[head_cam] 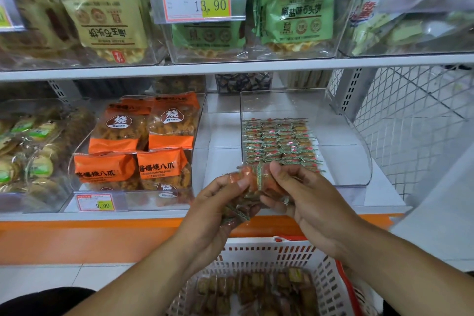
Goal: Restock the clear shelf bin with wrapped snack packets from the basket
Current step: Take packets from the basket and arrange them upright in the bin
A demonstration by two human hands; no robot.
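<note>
A clear shelf bin (343,174) on the lower shelf holds neat rows of small wrapped snack packets (278,141) along its left side. Just in front of the bin, my left hand (220,202) grips a bunch of the same packets (241,210). My right hand (300,192) pinches the top packets of that bunch (256,177) between thumb and fingers. Below my arms stands a white perforated basket (272,251) with several more wrapped packets (256,290) in it.
A clear bin of orange snack bags (143,146) stands to the left, with a price tag (98,202) on its front. The upper shelf carries bins of green and yellow cracker packs (297,18). A white wire mesh panel (410,120) closes the shelf's right end.
</note>
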